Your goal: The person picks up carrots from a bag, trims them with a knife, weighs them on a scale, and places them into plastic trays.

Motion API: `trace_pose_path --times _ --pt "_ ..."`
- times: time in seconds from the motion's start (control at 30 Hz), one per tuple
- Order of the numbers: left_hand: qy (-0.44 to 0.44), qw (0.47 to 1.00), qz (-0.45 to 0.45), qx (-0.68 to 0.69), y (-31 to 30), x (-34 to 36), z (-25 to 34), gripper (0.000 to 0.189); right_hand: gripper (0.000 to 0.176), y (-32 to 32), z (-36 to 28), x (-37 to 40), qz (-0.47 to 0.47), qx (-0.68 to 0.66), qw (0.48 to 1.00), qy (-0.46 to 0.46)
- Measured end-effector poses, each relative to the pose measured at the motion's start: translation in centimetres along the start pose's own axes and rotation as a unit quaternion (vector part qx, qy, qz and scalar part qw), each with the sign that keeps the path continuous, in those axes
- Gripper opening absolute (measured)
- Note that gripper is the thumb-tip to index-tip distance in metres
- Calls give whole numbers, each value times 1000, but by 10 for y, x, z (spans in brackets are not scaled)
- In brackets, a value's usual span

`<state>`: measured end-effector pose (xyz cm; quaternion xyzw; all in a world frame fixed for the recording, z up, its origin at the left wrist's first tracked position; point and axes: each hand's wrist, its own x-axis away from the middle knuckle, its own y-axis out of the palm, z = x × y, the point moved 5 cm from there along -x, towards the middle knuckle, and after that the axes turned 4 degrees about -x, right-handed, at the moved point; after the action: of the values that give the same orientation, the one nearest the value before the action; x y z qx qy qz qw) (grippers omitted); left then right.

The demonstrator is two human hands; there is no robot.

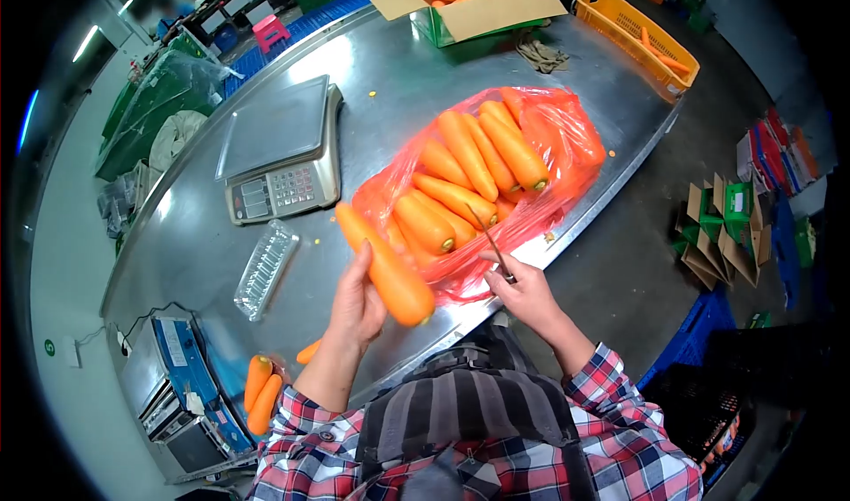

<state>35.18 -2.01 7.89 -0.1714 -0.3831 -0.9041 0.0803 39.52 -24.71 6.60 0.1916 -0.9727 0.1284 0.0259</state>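
My left hand (356, 304) is closed around a large carrot (387, 269), which it holds up at a slant over the near edge of the metal table. In my right hand (524, 294) is a thin knife (492, 242), its dark handle in the fingers and its blade pointing up and away from me. Just beyond both hands lies an open red plastic bag (574, 138) full of carrots (467, 153). The blade overlaps the bag's near carrots in this view.
A scale (282, 151) and a clear plastic tray (267, 269) sit left on the metal table (190, 262). At the back stand a carton of carrots (496, 21), a bundled glove-like cloth (542, 56) and an orange crate (611, 25). More carrots (262, 395) lie at lower left.
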Motion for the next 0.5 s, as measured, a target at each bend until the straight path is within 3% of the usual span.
trace_pose_path --times 0.1,0.17,0.3,0.5 --pt "-50 992 20 115 -8 3 -12 48 31 19 -10 7 16 66 988 -141" --pt "-21 984 71 161 -15 6 -20 47 36 31 -26 12 10 123 966 -225" --pt "13 975 108 191 -14 9 -25 44 53 52 -48 17 -19 203 931 -303" --pt "29 972 129 197 6 15 -25 43 54 56 -59 11 34 228 912 -339"
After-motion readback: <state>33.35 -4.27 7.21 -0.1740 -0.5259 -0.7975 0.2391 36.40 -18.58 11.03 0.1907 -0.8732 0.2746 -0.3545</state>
